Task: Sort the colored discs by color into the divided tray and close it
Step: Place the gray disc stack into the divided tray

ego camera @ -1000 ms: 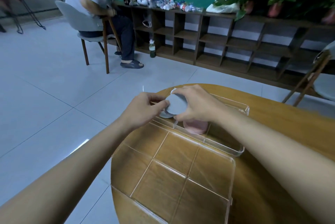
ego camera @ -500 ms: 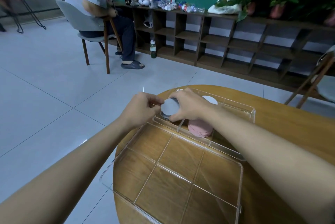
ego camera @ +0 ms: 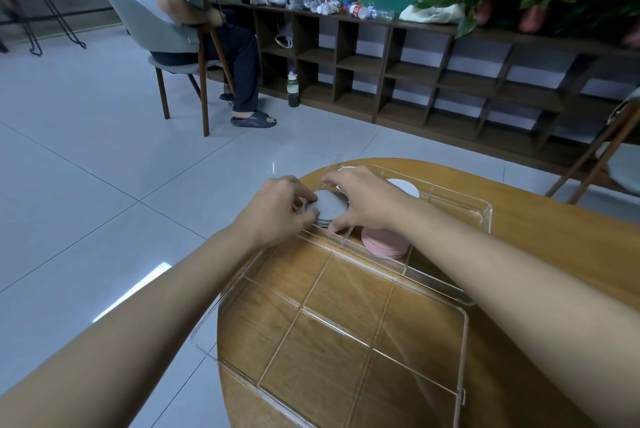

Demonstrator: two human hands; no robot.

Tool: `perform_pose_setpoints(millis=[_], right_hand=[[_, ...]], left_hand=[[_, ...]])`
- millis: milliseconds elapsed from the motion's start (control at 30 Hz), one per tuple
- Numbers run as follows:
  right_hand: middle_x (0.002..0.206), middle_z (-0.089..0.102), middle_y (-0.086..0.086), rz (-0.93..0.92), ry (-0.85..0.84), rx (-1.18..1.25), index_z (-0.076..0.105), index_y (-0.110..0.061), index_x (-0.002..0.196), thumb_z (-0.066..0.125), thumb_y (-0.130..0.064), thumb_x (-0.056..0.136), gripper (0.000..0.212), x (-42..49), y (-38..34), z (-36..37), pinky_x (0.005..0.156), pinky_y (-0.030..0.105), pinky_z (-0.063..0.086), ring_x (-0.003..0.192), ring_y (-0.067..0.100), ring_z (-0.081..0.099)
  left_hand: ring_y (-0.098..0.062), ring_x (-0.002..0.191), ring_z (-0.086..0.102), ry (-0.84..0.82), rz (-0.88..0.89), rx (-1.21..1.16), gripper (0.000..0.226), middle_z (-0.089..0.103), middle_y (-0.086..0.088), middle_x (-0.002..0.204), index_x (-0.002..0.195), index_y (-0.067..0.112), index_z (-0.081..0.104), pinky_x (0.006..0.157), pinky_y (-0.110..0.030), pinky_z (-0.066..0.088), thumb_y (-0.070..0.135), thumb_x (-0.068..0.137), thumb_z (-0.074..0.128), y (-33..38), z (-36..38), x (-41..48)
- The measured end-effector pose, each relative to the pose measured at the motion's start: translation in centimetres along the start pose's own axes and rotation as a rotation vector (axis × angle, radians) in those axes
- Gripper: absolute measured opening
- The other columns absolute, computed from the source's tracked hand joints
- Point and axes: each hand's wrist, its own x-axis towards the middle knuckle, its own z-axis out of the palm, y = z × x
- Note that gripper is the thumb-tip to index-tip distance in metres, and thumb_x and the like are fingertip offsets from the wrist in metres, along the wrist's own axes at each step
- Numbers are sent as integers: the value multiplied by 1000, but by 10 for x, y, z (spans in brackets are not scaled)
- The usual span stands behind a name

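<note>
risk first: the grey discs [ego camera: 330, 204] are a small pile, not one piece, and the two hands press it only at the edges. if the press becomes uneven, the pile can fan out and a disc can slide over the thin divider toward the pink discs [ego camera: 384, 242] in the next compartment to the right, and then the colours are mixed. the pile also sits at the far left corner of the divided tray [ego camera: 485, 216], very near the edge of the table [ego camera: 554, 237], so a disc that slips to the left can drop to the floor. one more point: the open lid [ego camera: 346, 323] lies flat on the near side and its left part hangs over the table edge (a forearm that bumps it can pull the whole tray).

the left hand [ego camera: 277, 209] comes from the left, fingers curled, fingertips clamped on the left edge of the grey pile. the right hand [ego camera: 363, 202] arches over it, thumb on the near edge, the other fingers on the far side. a white disc [ego camera: 403, 187] lies in a far compartment, just beside the right wrist.
</note>
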Motion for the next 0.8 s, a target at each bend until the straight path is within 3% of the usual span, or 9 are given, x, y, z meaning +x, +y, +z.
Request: perform_pose_setpoints(millis=[200, 367, 533, 667, 800], right_hand=[[104, 58, -6, -29, 77, 67, 72, -19, 117, 89, -30, 77, 44, -7, 3, 8, 77, 27, 48, 98, 16, 57], [102, 56, -7, -26, 103, 101, 73, -19, 114, 89, -31, 77, 42, -10, 6, 10, 76, 26, 46, 96, 16, 56], [111, 62, -7, 26, 192, 182, 71, -22, 121, 87, -37, 78, 48, -42, 12, -7, 86, 36, 54, 104, 15, 57], [108, 68, -4, 115, 250, 219, 72, -21, 119, 86, -34, 79, 43, -101, 22, -28, 89, 32, 51, 98, 13, 60], [99, 68, -7, 225, 321, 248, 75, -23, 115, 87, -35, 79, 40, -188, 42, -56, 72, 11, 43, 87, 7, 61]], left_hand=[[-8, 82, 68, -42, 32, -4, 29, 73, 3, 99, 102, 19, 83, 78, -32, 60, 34, 78, 91, -2, -7, -1], [-10, 83, 68, -69, 1, 37, 30, 73, 1, 101, 102, 17, 82, 78, -36, 61, 33, 78, 90, 4, -10, 2], [-11, 85, 64, -46, 36, 97, 34, 68, 2, 108, 113, 20, 78, 70, -26, 55, 38, 85, 83, 28, -20, -5], [-12, 88, 65, -120, 45, 89, 38, 71, 4, 105, 114, 23, 77, 74, -33, 58, 46, 84, 83, 74, -22, -16], [-9, 86, 66, -190, 131, 66, 30, 71, 7, 102, 113, 28, 74, 63, -7, 45, 41, 87, 82, 147, -12, -31]])
